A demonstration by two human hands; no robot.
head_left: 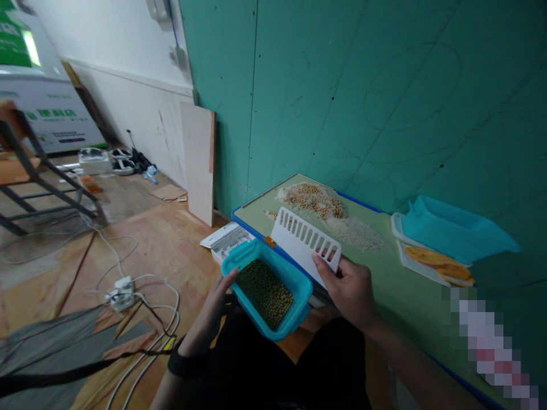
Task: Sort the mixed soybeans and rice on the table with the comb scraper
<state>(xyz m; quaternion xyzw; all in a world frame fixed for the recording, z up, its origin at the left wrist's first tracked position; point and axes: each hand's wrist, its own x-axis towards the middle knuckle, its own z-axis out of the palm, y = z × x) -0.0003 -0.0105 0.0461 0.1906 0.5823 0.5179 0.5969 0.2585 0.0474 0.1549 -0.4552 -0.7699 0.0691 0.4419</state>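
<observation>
Held over my lap, a teal plastic container (294,276) has dark green beans and yellowish beans in it. My left hand (213,310) grips its left end, thumb on the rim. In my right hand (352,285) is a white slotted plastic scoop plate (294,246), pinched at its right end and tilted above the table's front edge, just beyond the container. Behind it, yellow beans (310,196) lie heaped with white powdery stuff, and pale grains (361,233) spread to the right on the light green tabletop (397,290).
At the table's right stands a teal bin (448,228) beside an orange-brown item (436,265) on a white tray. A white open box (231,238) sits left of the table. A board (197,165) leans on the wall. Cables and a power strip (122,293) cross the floor near a chair (29,162).
</observation>
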